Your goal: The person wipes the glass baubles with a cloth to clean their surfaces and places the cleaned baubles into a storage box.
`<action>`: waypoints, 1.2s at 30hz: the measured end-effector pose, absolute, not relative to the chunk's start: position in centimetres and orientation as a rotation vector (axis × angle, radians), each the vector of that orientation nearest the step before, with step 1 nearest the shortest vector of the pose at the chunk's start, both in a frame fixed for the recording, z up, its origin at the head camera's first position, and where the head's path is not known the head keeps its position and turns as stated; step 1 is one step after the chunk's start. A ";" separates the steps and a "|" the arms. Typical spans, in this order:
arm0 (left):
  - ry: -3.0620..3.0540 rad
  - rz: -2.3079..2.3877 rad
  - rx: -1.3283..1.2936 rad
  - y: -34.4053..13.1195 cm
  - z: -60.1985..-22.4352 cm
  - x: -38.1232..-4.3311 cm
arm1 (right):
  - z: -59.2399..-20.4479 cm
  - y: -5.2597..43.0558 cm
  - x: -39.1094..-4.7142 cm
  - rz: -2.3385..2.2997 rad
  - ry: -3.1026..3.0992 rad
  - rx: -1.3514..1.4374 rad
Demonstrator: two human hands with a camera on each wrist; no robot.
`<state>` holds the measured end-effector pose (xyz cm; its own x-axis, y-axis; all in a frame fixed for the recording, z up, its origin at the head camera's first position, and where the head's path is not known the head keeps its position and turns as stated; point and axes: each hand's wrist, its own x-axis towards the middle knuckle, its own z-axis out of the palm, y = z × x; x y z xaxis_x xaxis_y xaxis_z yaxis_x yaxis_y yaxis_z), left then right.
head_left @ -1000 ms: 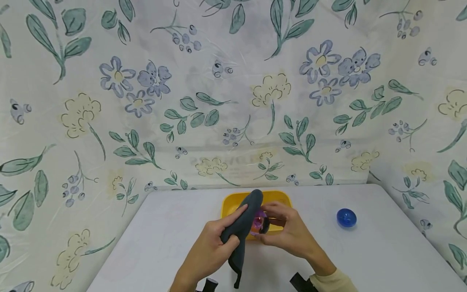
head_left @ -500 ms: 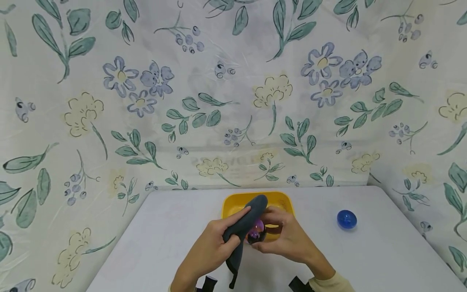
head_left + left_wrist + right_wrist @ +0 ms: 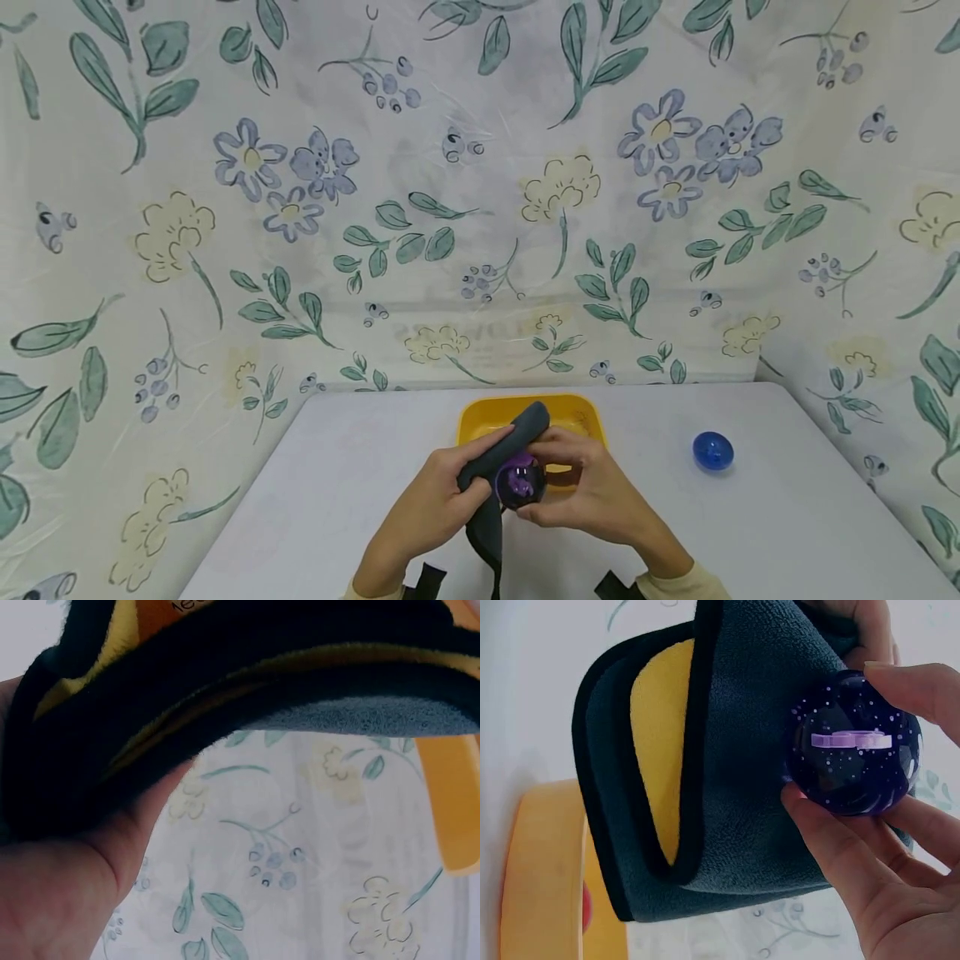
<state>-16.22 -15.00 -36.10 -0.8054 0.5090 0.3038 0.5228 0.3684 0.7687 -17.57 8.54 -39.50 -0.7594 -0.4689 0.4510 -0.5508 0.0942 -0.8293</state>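
My left hand (image 3: 427, 512) grips a folded cloth (image 3: 486, 525), dark blue-grey with black edging. In the right wrist view the cloth (image 3: 742, 772) reveals a yellow inner side between its folds. Against the cloth, my right hand (image 3: 588, 487) holds a glossy dark purple ball (image 3: 521, 485) by thumb and fingertips. Seen from the right wrist, the ball (image 3: 855, 742) has light specks and a lilac shape inside. Most of the left fingers are hidden behind the cloth.
Just behind the hands stands a yellow tub (image 3: 474, 410) on the white table (image 3: 337, 475). Something red (image 3: 586, 907) shows inside it in the right wrist view. A shiny blue ball (image 3: 712, 451) lies to the right. Flower-printed sheeting (image 3: 450, 208) hangs behind the table.
The purple ball has turned in my right fingers, its dark side with the purple shape coming round, and has moved slightly down and left. The cloth has tipped a little lower.
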 end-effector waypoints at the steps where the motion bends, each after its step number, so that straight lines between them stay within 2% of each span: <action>1: -2.585 -1.472 -0.980 -15.0 -36.2 -16.3 | -39.5 8.6 -17.6 1.778 -2.264 1.059; 20: -2.610 -1.715 -0.908 -15.0 -36.0 -16.5 | -39.9 8.8 -18.3 1.829 -2.005 0.932; 25: -2.638 -1.680 -0.870 -14.9 -35.7 -16.0 | -39.8 9.1 -18.7 1.834 -1.992 0.980; 36: -2.631 -1.669 -0.821 -14.9 -35.1 -15.0 | -39.9 10.1 -19.3 1.604 -2.177 0.868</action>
<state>-15.03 -14.91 -35.06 -0.8671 0.4571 0.1979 0.3738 0.3346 0.8650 -19.29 10.08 -39.93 -0.7721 -0.2904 0.5652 -0.6259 0.1935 -0.7556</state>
